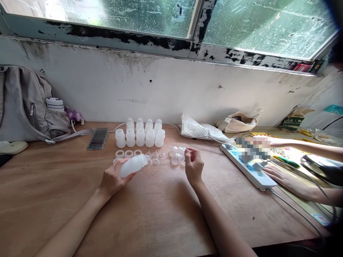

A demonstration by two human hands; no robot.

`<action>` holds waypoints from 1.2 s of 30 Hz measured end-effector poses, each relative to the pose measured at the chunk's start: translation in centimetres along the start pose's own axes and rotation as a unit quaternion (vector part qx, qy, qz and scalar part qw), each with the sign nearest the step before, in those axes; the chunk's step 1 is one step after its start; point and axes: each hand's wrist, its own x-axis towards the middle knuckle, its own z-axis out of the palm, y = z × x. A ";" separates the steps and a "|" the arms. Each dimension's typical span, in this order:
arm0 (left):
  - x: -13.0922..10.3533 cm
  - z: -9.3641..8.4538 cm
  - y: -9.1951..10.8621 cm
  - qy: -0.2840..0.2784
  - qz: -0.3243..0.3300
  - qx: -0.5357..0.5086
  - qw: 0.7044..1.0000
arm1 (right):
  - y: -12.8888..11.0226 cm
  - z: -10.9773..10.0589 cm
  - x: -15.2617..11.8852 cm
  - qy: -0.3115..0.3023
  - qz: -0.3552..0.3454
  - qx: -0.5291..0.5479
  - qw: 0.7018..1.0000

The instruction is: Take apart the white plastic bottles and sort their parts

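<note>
My left hand [114, 178] is wrapped around a frosted white baby bottle [132, 166], tilted with its neck up to the right. My right hand [194, 166] has its fingers pinched together at a clear cap [181, 151], which its fingertips partly hide. More clear caps [175, 161] lie just left of it. Between the hands are clear teats with round flanges [155, 162] and several white collar rings [129, 153], partly behind the held bottle. Behind these stands a front row of open bottles [140, 137], with clear-topped bottles [139, 124] at the back.
A power strip [249, 167] with plugs and cables lies right of my hand. Beyond it are a co-worker's hands [280, 176]. A phone [98, 138] and a grey backpack [24, 103] sit left; a white plastic bag [200, 130] and a cloth pouch [237, 122] rest by the wall.
</note>
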 end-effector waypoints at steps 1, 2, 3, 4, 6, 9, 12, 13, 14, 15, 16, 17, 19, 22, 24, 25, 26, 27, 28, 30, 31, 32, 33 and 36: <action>0.0 0.1 0.1 -0.006 0.009 0.001 1.000 | 0.1 -0.3 0.5 0.023 0.004 0.008 1.000; 0.0 0.1 0.2 -0.013 0.019 0.001 1.000 | 0.3 -0.6 1.0 0.047 0.003 0.010 0.999; -0.1 0.1 0.4 -0.021 0.029 0.001 0.999 | 0.5 -0.9 1.5 0.067 -0.001 0.005 0.998; -0.1 0.2 0.5 -0.028 0.038 0.001 0.999 | 0.8 -1.2 1.9 0.085 -0.005 -0.007 0.996; -0.2 0.1 0.8 -0.034 0.051 -0.002 0.998 | 1.5 -1.9 2.7 0.103 -0.008 -0.046 0.994; -0.2 0.0 1.0 -0.030 0.063 -0.006 0.998 | 2.7 -2.6 3.6 0.054 0.045 -0.125 0.990; -0.1 0.0 1.0 -0.028 0.071 -0.007 0.997 | 3.6 -2.9 4.0 -0.048 0.122 -0.186 0.974; -0.1 0.0 1.0 -0.029 0.072 -0.008 0.997 | 3.9 -2.9 4.1 -0.076 0.138 -0.195 0.968; -0.1 0.0 0.9 -0.029 0.073 -0.009 0.997 | 4.2 -2.8 4.1 -0.100 0.150 -0.203 0.963; -0.1 0.0 0.9 -0.030 0.073 -0.010 0.997 | 4.5 -2.8 4.1 -0.121 0.157 -0.210 0.957; -0.1 0.0 0.9 -0.031 0.073 -0.011 0.997 | 4.8 -2.7 4.1 -0.138 0.162 -0.217 0.953; -0.1 0.1 0.9 -0.032 0.073 -0.013 0.997 | 5.0 -2.6 4.0 -0.151 0.163 -0.225 0.949; -0.1 0.1 1.0 -0.032 0.073 -0.016 0.997 | 5.6 -2.5 3.9 -0.163 0.157 -0.240 0.944; -0.1 0.1 1.0 -0.035 0.073 -0.019 0.997 | 6.2 -2.3 3.8 -0.164 0.144 -0.253 0.943; -0.2 0.1 0.9 -0.039 0.074 -0.019 0.996 | 6.5 -2.2 3.9 -0.163 0.142 -0.256 0.942; -0.2 0.1 0.9 -0.041 0.074 -0.019 0.996 | 6.6 -2.2 3.9 -0.162 0.144 -0.255 0.942; -0.2 0.1 0.9 -0.043 0.073 -0.020 0.996 | 6.6 -2.1 3.9 -0.160 0.146 -0.254 0.943; -0.2 0.2 0.9 -0.044 0.071 -0.020 0.996 | 6.5 -2.1 3.9 -0.158 0.149 -0.253 0.943; -0.2 0.2 0.9 -0.045 0.069 -0.020 0.996 | 6.4 -2.0 3.9 -0.157 0.151 -0.252 0.943; -0.2 0.2 1.0 -0.047 0.067 -0.021 0.996 | 6.2 -2.0 3.8 -0.154 0.149 -0.251 0.944; -0.1 0.2 1.0 -0.048 0.067 -0.022 0.996 | 5.9 -2.0 3.8 -0.152 0.144 -0.252 0.945; -0.1 0.2 1.1 -0.049 0.068 -0.024 0.996 | 5.7 -2.1 3.7 -0.149 0.137 -0.254 0.946; -0.1 0.2 1.1 -0.050 0.068 -0.027 0.996 | 5.4 -2.1 3.6 -0.140 0.129 -0.258 0.947; -0.1 0.2 1.2 -0.056 0.068 -0.035 0.995 | 4.1 -2.1 3.2 -0.076 0.076 -0.256 0.961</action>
